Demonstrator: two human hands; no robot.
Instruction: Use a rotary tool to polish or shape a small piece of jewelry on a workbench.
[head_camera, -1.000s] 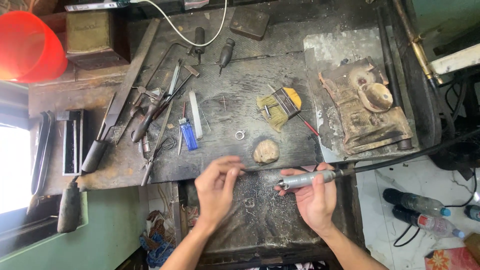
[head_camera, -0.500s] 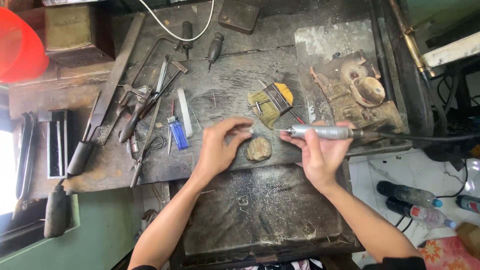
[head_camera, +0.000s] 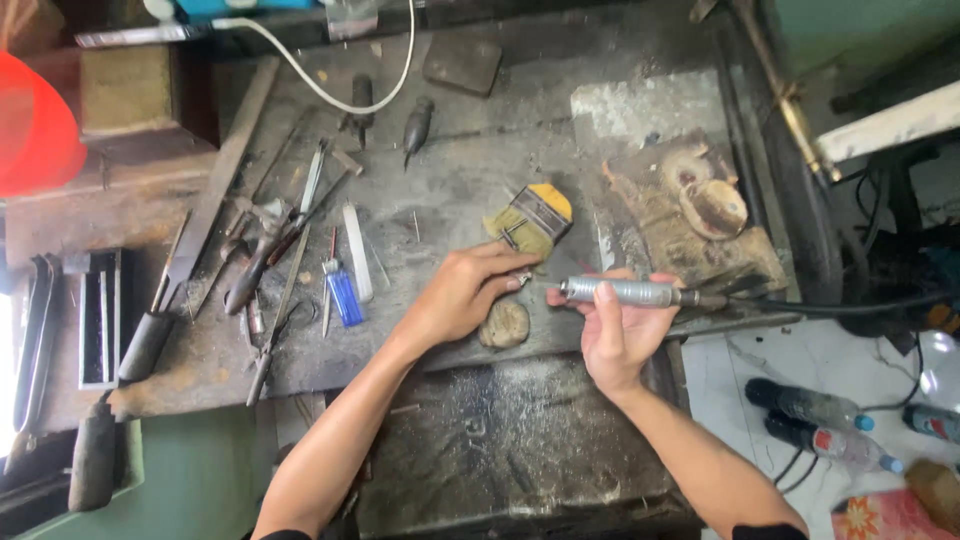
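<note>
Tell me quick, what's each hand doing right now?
Left hand: fingers pinched on a small metal piece, too small to identify.
Right hand: closed around a rotary handpiece.

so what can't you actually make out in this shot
Head view only:
- Small piece pinched in the left hand: hidden by its fingertips, too small to name.
- Tip of the rotary handpiece in the right hand: too small.
- Red container: cut off by the left edge.

silver rotary handpiece (head_camera: 628, 292), cylindrical, held level just above the bench's near edge, black cable trailing right. tiny metal piece (head_camera: 522, 279) pinched just left of its tip.
</note>
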